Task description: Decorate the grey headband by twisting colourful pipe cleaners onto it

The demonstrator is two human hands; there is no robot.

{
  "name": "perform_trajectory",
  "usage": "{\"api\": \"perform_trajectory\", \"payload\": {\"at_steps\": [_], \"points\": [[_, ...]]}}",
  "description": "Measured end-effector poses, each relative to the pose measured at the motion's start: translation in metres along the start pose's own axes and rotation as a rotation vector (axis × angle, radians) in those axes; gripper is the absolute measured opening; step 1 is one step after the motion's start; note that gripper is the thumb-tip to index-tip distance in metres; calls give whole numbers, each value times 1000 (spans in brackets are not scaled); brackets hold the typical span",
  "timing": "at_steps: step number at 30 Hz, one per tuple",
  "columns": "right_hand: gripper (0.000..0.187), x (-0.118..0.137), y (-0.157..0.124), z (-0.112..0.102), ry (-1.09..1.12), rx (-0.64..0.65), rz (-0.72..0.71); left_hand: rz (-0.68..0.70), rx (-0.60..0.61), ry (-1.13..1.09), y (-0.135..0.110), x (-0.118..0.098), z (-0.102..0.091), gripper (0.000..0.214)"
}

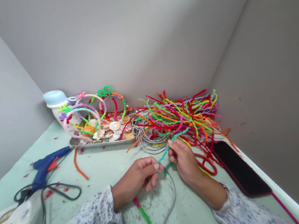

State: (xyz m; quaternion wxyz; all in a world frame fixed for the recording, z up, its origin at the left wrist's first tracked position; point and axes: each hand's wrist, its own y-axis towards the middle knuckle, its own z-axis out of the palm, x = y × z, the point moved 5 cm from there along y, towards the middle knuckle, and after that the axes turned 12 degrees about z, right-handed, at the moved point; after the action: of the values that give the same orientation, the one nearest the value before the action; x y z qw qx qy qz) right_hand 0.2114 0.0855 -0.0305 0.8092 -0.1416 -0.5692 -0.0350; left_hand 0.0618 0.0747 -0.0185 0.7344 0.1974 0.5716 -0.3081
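My left hand (142, 175) pinches a grey wire (174, 195) together with one end of a turquoise pipe cleaner (164, 154). The wire's loose part curves down toward the front of the table. My right hand (182, 156) grips the turquoise pipe cleaner farther along, and its free end sticks out past the fingers. A short green and purple piece (167, 168) shows between the hands. Below my left hand hangs a magenta and green pipe cleaner length (143, 211); how it joins the wire is hidden by the hand.
Behind the hands lie a heap of coloured pipe cleaners (178, 115) and coiled grey wire (148, 138). A metal tray (106, 144) holds shells and finished headbands. A blue glue gun (44, 166) with a black cord lies left, near a white-blue bottle (55, 100). A phone (240, 169) lies right.
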Motion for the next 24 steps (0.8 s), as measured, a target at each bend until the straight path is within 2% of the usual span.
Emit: {"api": "perform_trajectory", "payload": {"at_steps": [8, 17, 24], "points": [[30, 2, -2, -1, -3, -49, -16, -20, 62, 2, -1, 3, 2, 22], [30, 3, 0, -4, -18, -75, -8, -39, 40, -19, -2, 3, 4, 23], [29, 4, 1, -1, 17, -26, -17, -44, 21, -225, -2, 5, 6, 30]]}}
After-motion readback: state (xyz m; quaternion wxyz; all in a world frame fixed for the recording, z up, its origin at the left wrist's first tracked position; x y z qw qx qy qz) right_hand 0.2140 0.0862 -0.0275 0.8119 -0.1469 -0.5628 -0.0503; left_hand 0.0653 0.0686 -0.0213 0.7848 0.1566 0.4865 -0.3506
